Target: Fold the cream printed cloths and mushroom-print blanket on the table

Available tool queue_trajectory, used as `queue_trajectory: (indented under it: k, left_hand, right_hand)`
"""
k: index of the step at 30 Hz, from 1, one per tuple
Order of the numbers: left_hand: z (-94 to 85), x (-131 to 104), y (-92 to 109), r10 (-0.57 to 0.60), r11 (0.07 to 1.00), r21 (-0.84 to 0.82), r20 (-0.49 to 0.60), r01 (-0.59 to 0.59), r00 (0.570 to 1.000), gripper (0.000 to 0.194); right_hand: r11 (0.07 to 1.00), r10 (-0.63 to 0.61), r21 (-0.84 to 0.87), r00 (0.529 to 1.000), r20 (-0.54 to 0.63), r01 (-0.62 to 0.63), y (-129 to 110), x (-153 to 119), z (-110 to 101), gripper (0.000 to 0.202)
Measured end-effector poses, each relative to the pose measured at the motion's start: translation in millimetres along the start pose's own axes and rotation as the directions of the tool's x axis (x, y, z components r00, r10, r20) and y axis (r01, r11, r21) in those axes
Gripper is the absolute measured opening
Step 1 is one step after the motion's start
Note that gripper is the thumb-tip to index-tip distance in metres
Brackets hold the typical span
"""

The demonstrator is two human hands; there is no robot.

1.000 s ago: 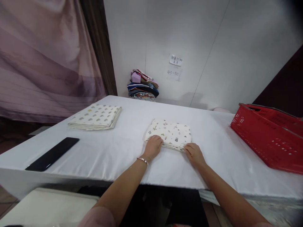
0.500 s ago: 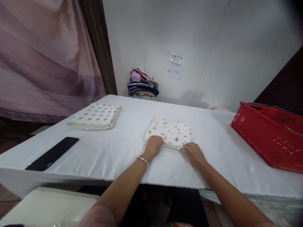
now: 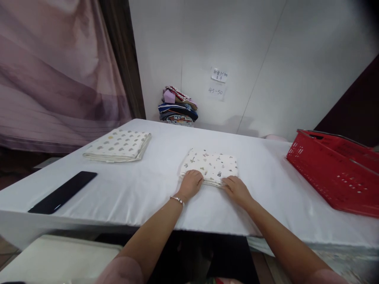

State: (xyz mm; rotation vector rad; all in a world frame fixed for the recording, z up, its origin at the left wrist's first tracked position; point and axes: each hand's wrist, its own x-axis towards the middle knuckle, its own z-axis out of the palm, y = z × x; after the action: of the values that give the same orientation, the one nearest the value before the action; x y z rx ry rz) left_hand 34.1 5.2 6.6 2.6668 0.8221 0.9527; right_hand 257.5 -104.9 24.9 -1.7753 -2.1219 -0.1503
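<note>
Two bare hands rest on the near edge of a small folded white cloth printed with little coloured figures (image 3: 209, 165), which lies flat on the white-covered counter (image 3: 142, 189), roughly in the middle and a little toward the person. The left hand (image 3: 191, 184), with a thin bracelet at the wrist, lies palm down on the cloth's near left corner, its fingers curled over the edge; the right hand (image 3: 235, 189) lies at the near right part of the edge, fingers bent against the layers. Whether either grip is actually pinching the fabric or only pressing on it cannot be made out, since the fingertips are tucked against the folds. Judging by how it lies, the folding of this cloth looks nearly or wholly done: it is a compact, squared rectangle with stacked layers showing at the near edge, and what may be left is a last smoothing or squaring of that edge. A second folded white cloth with grey and yellow spots (image 3: 117, 145) lies well apart at the left of the counter, apparently finished too. Nearer the left front edge lies a flat black rectangular device (image 3: 62, 192). A red plastic basket with perforated walls (image 3: 334, 173) stands at the right, apart from both hands. A stack of mixed coloured folded fabrics (image 3: 177, 106) sits at the far side by the white wall, below a small paper note (image 3: 219, 75).
</note>
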Motion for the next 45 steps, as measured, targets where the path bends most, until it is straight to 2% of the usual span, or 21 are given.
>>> queue_trajectory:
  k: [3, 5, 9, 12, 18, 25, 31, 36, 40, 45]
  left_hand:
    - [1.3, -2, -1, 0.003, 1.0, -0.002, -0.016, -0.003, 1.0, 0.011]
    - [2.9, -3, -3, 0.004, 1.0, -0.006, -0.024, -0.004, 1.0, 0.015]
    - [5.7, -4, -4, -0.012, 1.0, 0.002, 0.006, 0.012, 1.0, 0.016]
    - [5.6, -2, -4, -0.018, 1.0, 0.015, 0.01, 0.018, 1.0, 0.016]
    - [0.2, -1, -1, -0.007, 1.0, 0.018, 0.014, 0.007, 1.0, 0.013]
    - [0.0, -3, -1, -0.018, 1.0, 0.018, 0.012, 0.018, 1.0, 0.013]
    - [2.1, -2, -3, -0.029, 1.0, 0.01, 0.02, 0.029, 0.999, 0.013]
    - [-0.2, -2, -1, -0.029, 1.0, 0.004, 0.001, 0.029, 1.0, 0.01]
    - [-3.3, -4, -3, -0.068, 0.998, 0.008, -0.029, 0.068, 0.997, 0.012]
    - [-5.7, -6, -8, -0.167, 0.986, -0.013, -0.113, 0.166, 0.98, 0.014]
  right_hand:
    - [1.0, 0.006, 0.002, 1.0, 0.004, -0.006, 0, 2, 6, 0.024]
    - [1.0, 0.018, 0.019, 1.0, 0.013, -0.018, 3, 0, 9, 0.023]
    - [0.998, 0.042, 0.034, 0.998, 0.036, -0.043, 2, -1, 4, 0.021]
    - [0.997, 0.07, 0.011, 0.996, 0.049, -0.071, -8, 5, 0, 0.018]
    - [1.0, 0.017, -0.019, 1.0, 0.015, -0.017, -30, 24, 9, 0.019]
    - [0.999, 0.021, 0.027, 0.998, -0.058, -0.019, -28, 17, 25, 0.017]
    - [0.999, 0.034, 0.004, 0.998, -0.053, -0.033, -32, 18, 23, 0.013]
    - [0.999, -0.022, -0.034, 0.999, -0.033, 0.02, -38, 26, 20, 0.017]
    - [0.999, -0.029, -0.038, 0.998, -0.053, 0.027, -30, 18, 22, 0.019]
    - [0.998, -0.056, -0.035, 0.992, -0.113, 0.053, -3, -5, 22, 0.021]
